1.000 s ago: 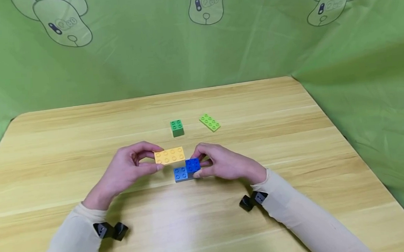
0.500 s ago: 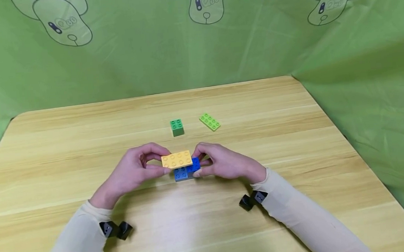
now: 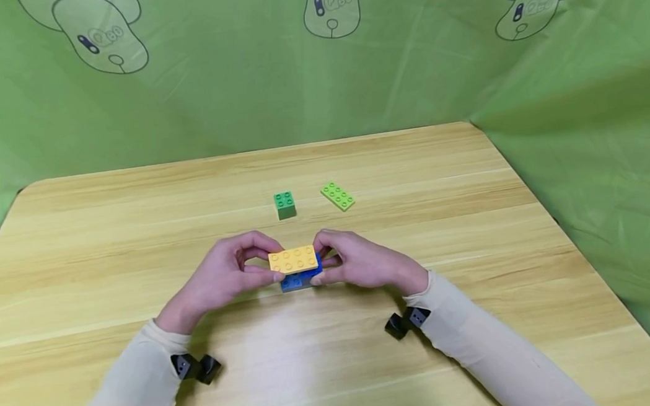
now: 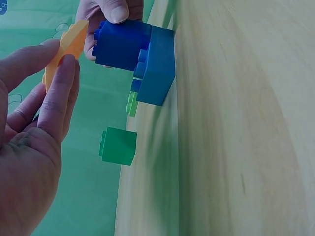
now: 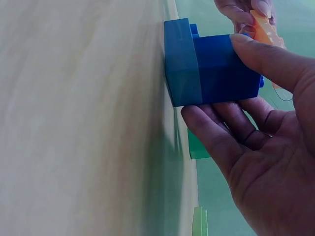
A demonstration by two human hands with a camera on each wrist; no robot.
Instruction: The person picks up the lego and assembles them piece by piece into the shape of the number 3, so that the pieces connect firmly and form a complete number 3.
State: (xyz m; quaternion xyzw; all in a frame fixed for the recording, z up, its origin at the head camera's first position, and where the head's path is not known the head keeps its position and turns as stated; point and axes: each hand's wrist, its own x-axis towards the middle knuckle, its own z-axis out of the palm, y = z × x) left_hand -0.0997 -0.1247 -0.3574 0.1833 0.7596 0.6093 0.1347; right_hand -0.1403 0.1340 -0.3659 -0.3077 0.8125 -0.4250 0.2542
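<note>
My left hand (image 3: 223, 271) pinches a thin yellow toy building plate (image 3: 293, 260) with several studs. In the left wrist view the plate is tilted, apart from the studs of a dark blue brick (image 4: 123, 44). That brick sits on one end of a longer, lighter blue brick (image 4: 160, 66), which lies on the table. Free studs show on the lighter brick's other end. My right hand (image 3: 362, 261) grips the dark blue brick, thumb on one side and fingers on the other. Seen from the head, the yellow plate covers most of both blue bricks.
Behind the hands stands a small green brick (image 3: 285, 206), with a flat lime green plate (image 3: 337, 196) to its right. Both lie on the wood-grain table (image 3: 135, 208). A green curtain (image 3: 229, 91) hangs past the far edge.
My left hand has carried the yellow plate rightward and slightly nearer, from left of the dark blue brick to over it. The right hand and the blue bricks have stayed in place.
</note>
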